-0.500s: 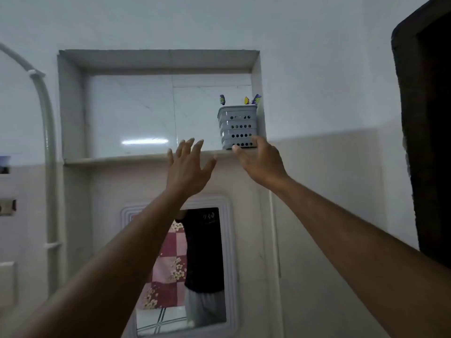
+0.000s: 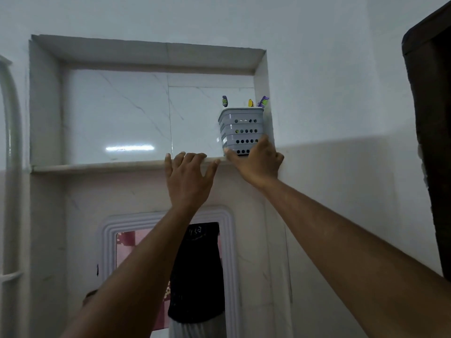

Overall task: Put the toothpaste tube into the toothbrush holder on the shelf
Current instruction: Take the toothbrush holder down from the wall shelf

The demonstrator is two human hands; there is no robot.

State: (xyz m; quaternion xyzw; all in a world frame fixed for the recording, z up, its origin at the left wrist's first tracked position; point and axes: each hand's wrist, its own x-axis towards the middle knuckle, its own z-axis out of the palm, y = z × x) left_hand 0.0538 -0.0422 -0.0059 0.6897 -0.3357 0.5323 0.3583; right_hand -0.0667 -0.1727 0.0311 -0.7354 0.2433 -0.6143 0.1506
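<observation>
A white wall (image 2: 317, 57) fills the view, with a recessed tiled niche (image 2: 117, 113) cut into it just above both sets of fingers. Below the hands, between the two forearms, hangs a white-framed mirror (image 2: 228, 240) that reflects a person in a dark top. A white pipe (image 2: 12, 167) runs down the far left, well away from the left hand's fingers, and a dark door frame (image 2: 429, 142) stands well to the right of the right hand.

The shelf (image 2: 97, 167) forms the bottom ledge of the niche. The left hand (image 2: 189, 179) reaches up to it with fingers spread and curled over its front lip, fingertips (image 2: 180, 156) resting on the edge and gripping nothing else.

The right hand (image 2: 256, 164) is raised to the right end of the shelf, where the grey perforated toothbrush holder (image 2: 241, 129) stands upright against the niche's right wall. The thumb lies across the holder's lower front and the fingers wrap its right side, so the hand is grasping the holder at its base.

Coloured toothbrush heads (image 2: 224, 101) poke out above the holder's rim, higher than the right fingers. No toothpaste tube can be told apart in either hand or on the shelf; whether it sits inside the holder cannot be told
</observation>
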